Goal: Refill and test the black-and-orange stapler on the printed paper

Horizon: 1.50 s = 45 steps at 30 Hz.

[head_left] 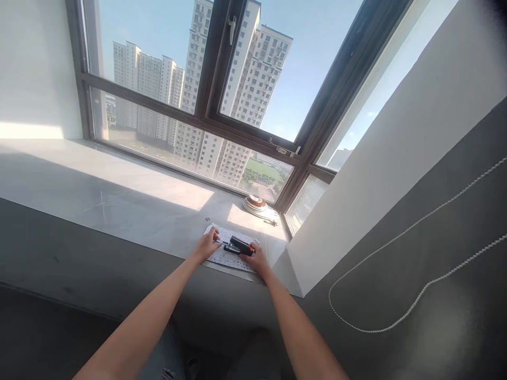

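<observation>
A black stapler [241, 246] with an orange detail near one end is over a sheet of printed paper [227, 258] on the window sill. My right hand [257, 258] is closed round the stapler's right end. At its left end, my left hand [208, 245] pinches a thin, light-coloured metal piece [222, 242] that reaches into the stapler; I cannot tell whether it is part of it. The paper lies flat beneath both hands, near the sill's front edge. Small dark bits [207, 219] rest on the sill just beyond the paper.
A stack of round, plate-like items [256, 205] stands in the window corner, with a small dark object [271, 222] beside it. The pale stone sill [158, 211] runs left under the framed window [206, 122]. A white bead cord [372, 331] hangs at right.
</observation>
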{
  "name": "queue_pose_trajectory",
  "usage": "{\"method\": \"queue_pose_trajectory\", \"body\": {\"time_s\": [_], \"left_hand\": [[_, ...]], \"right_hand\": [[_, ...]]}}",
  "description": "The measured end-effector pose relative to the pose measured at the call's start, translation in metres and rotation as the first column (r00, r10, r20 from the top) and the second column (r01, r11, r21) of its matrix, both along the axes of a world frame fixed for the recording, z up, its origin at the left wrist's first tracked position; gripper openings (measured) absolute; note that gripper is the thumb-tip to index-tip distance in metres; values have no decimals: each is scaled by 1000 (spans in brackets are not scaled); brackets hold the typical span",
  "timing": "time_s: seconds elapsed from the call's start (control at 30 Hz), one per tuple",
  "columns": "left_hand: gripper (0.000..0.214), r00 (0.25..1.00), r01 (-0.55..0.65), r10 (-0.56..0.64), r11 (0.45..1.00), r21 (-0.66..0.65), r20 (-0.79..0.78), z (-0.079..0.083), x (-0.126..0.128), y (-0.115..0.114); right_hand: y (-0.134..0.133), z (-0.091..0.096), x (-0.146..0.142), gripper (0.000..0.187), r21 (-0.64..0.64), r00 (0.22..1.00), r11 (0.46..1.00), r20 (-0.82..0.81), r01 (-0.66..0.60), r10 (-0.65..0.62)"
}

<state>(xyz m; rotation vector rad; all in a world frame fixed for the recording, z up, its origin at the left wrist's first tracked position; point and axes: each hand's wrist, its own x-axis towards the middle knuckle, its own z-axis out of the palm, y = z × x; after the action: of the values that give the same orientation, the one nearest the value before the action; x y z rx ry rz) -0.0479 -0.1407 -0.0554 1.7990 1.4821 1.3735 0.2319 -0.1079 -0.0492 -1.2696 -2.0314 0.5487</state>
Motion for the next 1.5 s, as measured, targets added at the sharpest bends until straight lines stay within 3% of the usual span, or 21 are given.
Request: {"method": "queue_pose_trajectory", "body": {"time_s": [0.27, 0.43, 0.57, 0.67, 0.73, 0.77, 0.83, 0.9, 0.97, 1.07, 1.17, 1.23, 1.4, 1.5], "left_hand": [[36, 1000, 5, -5, 1000, -2, -20, -1, 0, 0], [35, 999, 16, -17, 1000, -7, -36, -3, -1, 1], [32, 1000, 5, -5, 1000, -1, 0, -4, -2, 1], [30, 988, -67, 66, 998, -2, 140, 6, -1, 0], [24, 926, -157, 157, 987, -26, 343, 19, 2, -2], [21, 848, -187, 193, 980, -61, 494, 26, 5, -1], [16, 590, -167, 231, 972, -163, 774, 39, 14, 1], [21, 338, -64, 258, 966, -251, 905, 48, 26, 7], [31, 233, 41, 275, 956, -292, 933, 53, 38, 13], [40, 182, 141, 253, 950, -280, 950, 53, 50, 20], [40, 150, 180, 221, 952, -246, 964, 52, 52, 22], [37, 147, 190, 217, 951, -243, 965, 50, 51, 21], [30, 179, 177, 244, 945, -275, 953, 48, 48, 16], [29, 204, 152, 265, 943, -298, 942, 50, 42, 14]], "right_hand": [[-2, 10, -8, 44, 52, 995, 999, 101, -1, -5], [3, 33, -25, 32, 41, 975, 988, 171, -147, 138], [-2, 38, -35, 19, 12, 963, 968, 114, -249, 246], [-8, 38, -37, 27, 15, 982, 982, 3, -189, 189], [-11, 42, -36, 30, 24, 993, 994, -54, -107, 108], [-14, 44, -37, 32, 40, 996, 997, -65, -63, 65], [-19, 52, -40, 35, 112, 999, 994, -35, 19, -15], [-27, 60, -46, 43, 253, 995, 966, 74, 42, -63], [-36, 69, -55, 52, 432, 967, 900, 248, -57, -58], [-48, 79, -67, 51, 608, 875, 748, 479, -267, -77], [-55, 83, -75, 40, 657, 837, 673, 538, -341, -101], [-57, 82, -78, 37, 654, 848, 672, 525, -348, -72], [-60, 80, -75, 37, 572, 920, 774, 390, -272, 35], [-61, 81, -69, 39, 551, 929, 794, 366, -256, 45]]}}
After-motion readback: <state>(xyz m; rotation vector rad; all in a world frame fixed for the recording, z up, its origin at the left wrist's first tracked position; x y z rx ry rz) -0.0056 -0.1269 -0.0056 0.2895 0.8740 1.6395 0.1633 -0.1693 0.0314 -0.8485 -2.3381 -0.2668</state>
